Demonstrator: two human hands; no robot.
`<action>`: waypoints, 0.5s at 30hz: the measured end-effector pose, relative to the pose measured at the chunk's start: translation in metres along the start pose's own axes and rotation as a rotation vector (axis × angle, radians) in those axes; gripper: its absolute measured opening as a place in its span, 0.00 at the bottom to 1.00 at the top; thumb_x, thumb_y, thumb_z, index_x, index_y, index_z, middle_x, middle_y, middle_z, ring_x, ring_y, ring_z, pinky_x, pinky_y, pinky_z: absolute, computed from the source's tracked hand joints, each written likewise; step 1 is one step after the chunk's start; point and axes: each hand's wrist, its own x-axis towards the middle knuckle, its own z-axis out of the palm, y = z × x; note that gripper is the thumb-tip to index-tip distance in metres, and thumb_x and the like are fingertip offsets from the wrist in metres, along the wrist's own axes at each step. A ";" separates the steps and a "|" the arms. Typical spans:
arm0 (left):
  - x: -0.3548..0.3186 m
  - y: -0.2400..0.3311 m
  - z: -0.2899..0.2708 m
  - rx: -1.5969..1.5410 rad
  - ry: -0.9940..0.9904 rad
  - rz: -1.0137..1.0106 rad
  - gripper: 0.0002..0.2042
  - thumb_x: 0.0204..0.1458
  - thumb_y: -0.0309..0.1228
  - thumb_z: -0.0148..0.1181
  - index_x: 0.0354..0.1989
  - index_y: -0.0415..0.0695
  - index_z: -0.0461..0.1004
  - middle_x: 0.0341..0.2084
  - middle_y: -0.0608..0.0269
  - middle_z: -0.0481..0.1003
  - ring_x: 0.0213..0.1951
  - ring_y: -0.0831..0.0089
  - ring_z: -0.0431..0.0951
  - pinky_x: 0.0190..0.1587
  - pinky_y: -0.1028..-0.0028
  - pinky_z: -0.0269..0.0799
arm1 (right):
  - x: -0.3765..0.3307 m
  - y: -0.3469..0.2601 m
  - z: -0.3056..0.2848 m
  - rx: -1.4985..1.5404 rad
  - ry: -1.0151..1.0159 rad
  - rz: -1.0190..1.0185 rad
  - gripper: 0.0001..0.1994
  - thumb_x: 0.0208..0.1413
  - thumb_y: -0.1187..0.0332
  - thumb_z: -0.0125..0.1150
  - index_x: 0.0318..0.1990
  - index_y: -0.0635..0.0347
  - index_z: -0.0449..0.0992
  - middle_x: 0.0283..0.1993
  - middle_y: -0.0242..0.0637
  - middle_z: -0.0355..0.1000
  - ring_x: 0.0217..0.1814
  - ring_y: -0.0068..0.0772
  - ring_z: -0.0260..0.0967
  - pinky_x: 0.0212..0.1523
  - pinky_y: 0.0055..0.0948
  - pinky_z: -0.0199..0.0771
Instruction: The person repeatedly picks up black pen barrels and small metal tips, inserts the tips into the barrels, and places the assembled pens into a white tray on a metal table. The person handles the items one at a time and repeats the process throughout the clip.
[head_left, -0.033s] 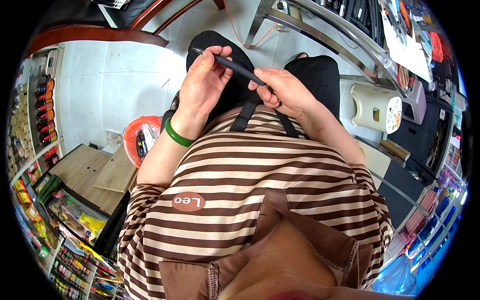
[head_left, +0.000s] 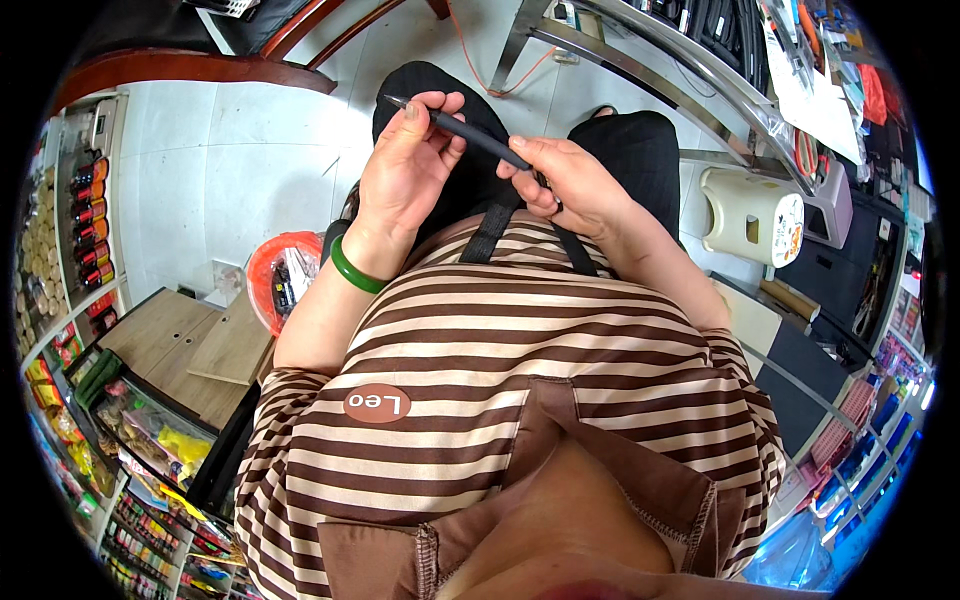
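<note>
Gripping black pen (head_left: 470, 136): left hand (head_left: 405, 165) and right hand (head_left: 570, 180) both closed on it.

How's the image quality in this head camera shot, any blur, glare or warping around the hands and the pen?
Head view: even indoor light, no strong glare; the left hand, right hand and black pen are sharp at centre; the metal shelf frame bows near the rim; the brown collar at the bottom is soft.

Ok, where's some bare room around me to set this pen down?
Both hands, left hand and right hand, hold the black pen. Bare white floor lies left, between the red basket and the curved wooden rail. The right is crowded: metal shelf, cream stool.
</note>
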 end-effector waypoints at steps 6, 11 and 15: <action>0.002 0.000 -0.002 0.035 0.026 0.034 0.13 0.53 0.38 0.52 0.41 0.44 0.69 0.42 0.60 0.71 0.41 0.74 0.69 0.45 0.73 0.64 | 0.007 0.013 0.011 -0.845 0.385 -0.635 0.09 0.51 0.67 0.57 0.35 0.63 0.71 0.24 0.30 0.69 0.23 0.18 0.64 0.23 0.17 0.63; 0.001 -0.001 -0.005 0.040 -0.045 0.009 0.12 0.53 0.38 0.51 0.42 0.47 0.68 0.43 0.62 0.70 0.42 0.73 0.68 0.45 0.72 0.64 | 0.002 0.000 0.000 -0.073 0.033 -0.052 0.12 0.55 0.61 0.52 0.32 0.63 0.70 0.23 0.30 0.67 0.19 0.16 0.59 0.20 0.15 0.59; 0.001 -0.001 -0.004 0.065 -0.022 0.009 0.12 0.53 0.38 0.51 0.42 0.47 0.68 0.43 0.63 0.70 0.43 0.73 0.68 0.46 0.71 0.64 | 0.004 0.010 0.011 -0.450 0.266 -0.374 0.14 0.54 0.58 0.52 0.33 0.62 0.70 0.23 0.29 0.67 0.21 0.14 0.59 0.21 0.14 0.58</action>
